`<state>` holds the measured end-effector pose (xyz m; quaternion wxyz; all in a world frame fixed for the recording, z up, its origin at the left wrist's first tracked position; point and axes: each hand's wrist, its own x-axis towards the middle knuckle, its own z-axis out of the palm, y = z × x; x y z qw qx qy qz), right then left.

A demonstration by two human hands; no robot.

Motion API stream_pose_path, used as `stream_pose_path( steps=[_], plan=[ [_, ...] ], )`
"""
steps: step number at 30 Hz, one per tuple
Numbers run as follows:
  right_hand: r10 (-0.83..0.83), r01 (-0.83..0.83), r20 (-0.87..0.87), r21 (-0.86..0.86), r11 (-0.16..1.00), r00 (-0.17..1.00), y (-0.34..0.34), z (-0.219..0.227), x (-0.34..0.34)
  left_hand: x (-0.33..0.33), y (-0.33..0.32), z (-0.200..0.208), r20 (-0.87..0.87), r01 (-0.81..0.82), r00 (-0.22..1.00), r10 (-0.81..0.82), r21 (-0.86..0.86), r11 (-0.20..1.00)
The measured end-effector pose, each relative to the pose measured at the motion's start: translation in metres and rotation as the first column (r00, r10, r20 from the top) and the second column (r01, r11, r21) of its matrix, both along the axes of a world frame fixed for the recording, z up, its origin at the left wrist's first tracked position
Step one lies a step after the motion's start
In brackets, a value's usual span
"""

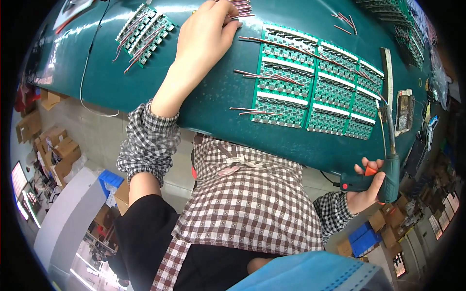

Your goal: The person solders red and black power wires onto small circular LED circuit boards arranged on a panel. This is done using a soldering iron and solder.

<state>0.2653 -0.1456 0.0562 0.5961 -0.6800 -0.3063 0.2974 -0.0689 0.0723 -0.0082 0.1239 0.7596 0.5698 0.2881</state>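
My left hand reaches to the far edge of the view, its fingers bent around the end of a bundle of short red, black and white wires. Some fingertips are cut off by the view's edge. In my right hand is a dark green soldering gun with an orange-red trigger. Its long metal barrel points away from me, with the tip near the right edge of the green circuit board panels. Several loose wires lie across these panels, some sticking out past their left edge.
Another circuit board panel with wires lies at the far left. A few loose wires sit at the far right, near stacked boards. A worn metal tray and an upright strip stand beside the gun. A cable hangs over the table's left edge.
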Motion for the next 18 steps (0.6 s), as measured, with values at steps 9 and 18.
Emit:
stream_pose_path(
  steps=[9,18],
  plan=[
    [-0.010,0.009,-0.019,-0.020,1.000,1.000,0.001,0.000,-0.009,0.003,0.002,0.026,0.174,-0.008,0.984,0.032,-0.139,0.990],
    [-0.012,0.011,-0.032,-0.030,0.999,0.999,-0.001,-0.001,-0.015,-0.006,0.000,0.015,-0.011,0.012,1.000,-0.012,0.005,1.000]
  ],
)
